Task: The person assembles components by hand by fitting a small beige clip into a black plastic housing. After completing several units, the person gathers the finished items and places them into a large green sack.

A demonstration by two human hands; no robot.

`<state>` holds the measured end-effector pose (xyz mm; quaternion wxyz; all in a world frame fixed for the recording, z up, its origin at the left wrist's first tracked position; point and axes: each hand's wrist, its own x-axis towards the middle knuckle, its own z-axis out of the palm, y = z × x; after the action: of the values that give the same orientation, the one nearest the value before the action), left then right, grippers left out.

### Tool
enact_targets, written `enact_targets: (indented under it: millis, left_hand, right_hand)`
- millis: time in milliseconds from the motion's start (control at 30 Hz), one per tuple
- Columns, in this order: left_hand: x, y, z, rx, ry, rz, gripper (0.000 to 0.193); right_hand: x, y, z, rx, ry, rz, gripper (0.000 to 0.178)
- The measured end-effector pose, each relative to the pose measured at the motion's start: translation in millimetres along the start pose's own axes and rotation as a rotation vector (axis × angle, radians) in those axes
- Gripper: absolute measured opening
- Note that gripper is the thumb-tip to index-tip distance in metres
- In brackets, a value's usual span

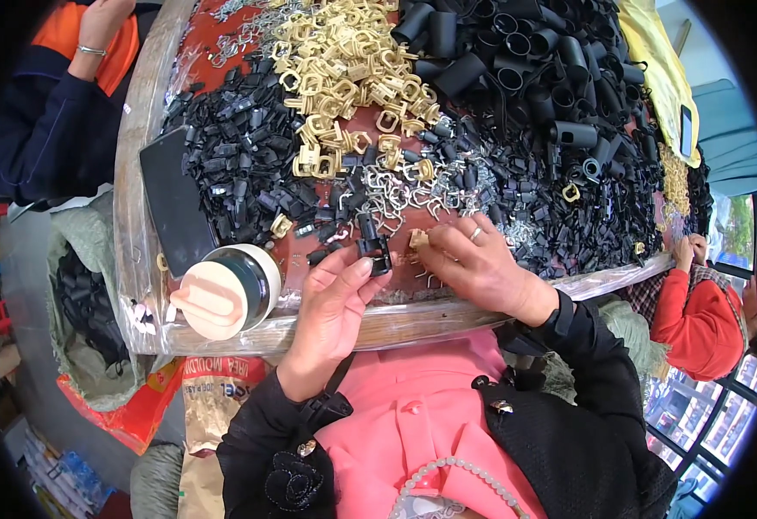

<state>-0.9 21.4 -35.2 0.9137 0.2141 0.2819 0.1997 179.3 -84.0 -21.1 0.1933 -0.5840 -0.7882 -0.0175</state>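
Between the fingertips of my left hand (333,298) is a small black plastic part (372,244), held upright just above the table's near edge. My right hand (487,268), with a ring on one finger, pinches a beige plastic clip (418,239) a short way to its right. The clip and the black part are apart. Right beyond my hands lie bent silver metal hooks (391,195) in a loose heap. A pile of similar beige clips (335,78) spreads farther back, with small black plastic pieces (240,147) to its left.
A lidded cup (220,294) stands at the table's near left corner beside a dark tablet-like slab (175,199). Large black tubular parts (517,60) are heaped at the back right. A phone (686,134) lies on yellow cloth. Other people sit at the left and right edges.
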Motion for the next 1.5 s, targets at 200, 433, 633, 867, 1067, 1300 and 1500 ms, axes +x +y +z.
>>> enact_targets:
  millis: [200,433,633,867,1067,1300,1500]
  left_hand:
    - [1.0,-1.3,2.3,0.028,-0.028,-0.015,0.021]
    - [-0.2,-1.1,1.2,0.071,-0.029,-0.069,0.022]
    - [-3.1,-3.3,8.7,0.079,-0.107,-0.178,0.025]
    - [-8.0,-5.4,10.9,0.054,-0.143,-0.242,0.027]
    - [-8.6,-11.0,7.5,0.049,-0.146,-0.244,0.028]
    - [-11.9,-9.4,9.0,0.168,-0.148,-0.299,0.026]
    - [-8.3,3.3,-0.7,0.085,-0.083,-0.138,0.022]
  right_hand:
    - [7.7,14.4,15.4,-0.114,-0.052,0.243,0.027]
    - [14.8,14.4,-5.8,0.506,0.067,0.446,0.011]
    - [19.9,2.1,-32.1,0.954,-0.017,0.451,0.015]
    - [20.7,-14.2,-29.9,0.861,0.014,0.435,0.016]
    - [22.2,-28.6,-30.7,0.761,0.031,0.471,0.016]
    - [-0.6,-29.2,-16.7,1.074,0.015,0.750,0.010]
    - [-15.8,6.7,-32.1,0.442,0.122,0.554,0.013]
